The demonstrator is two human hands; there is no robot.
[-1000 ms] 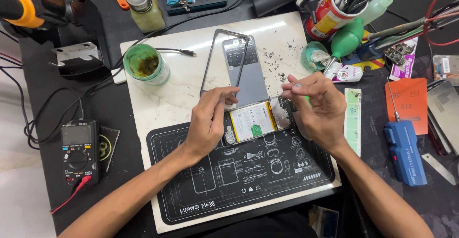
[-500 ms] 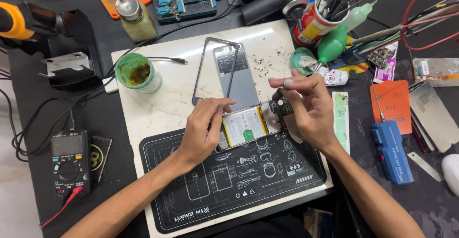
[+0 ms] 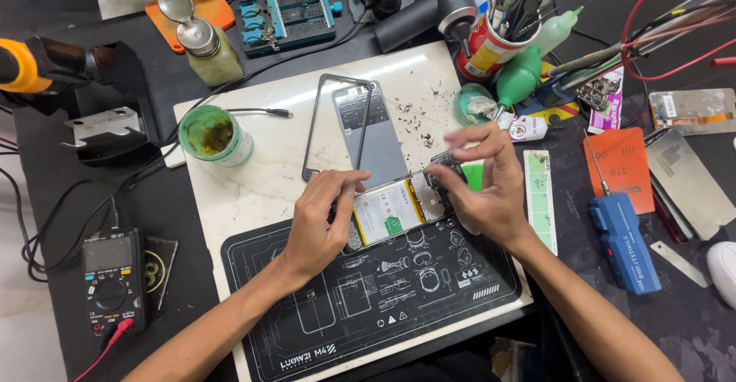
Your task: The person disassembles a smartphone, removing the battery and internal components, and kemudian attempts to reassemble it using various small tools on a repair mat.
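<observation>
An opened phone with its white battery showing lies across the top edge of a black repair mat. My left hand presses down on the phone's left end, fingers curled over it. My right hand grips the phone's right end, thumb and fingertips pinching at the top corner near the camera part. Just behind the phone lie a grey back cover and a thin dark frame on the white board.
A green-rimmed jar stands left on the board. A multimeter sits at far left, a blue screwdriver at right, a red tool cup and green bottle behind. Cables trail along the left.
The camera view has shifted, so things sit slightly lower and left. My right hand's fingers have moved from above the phone to its top right corner. My left hand stays on the phone.
</observation>
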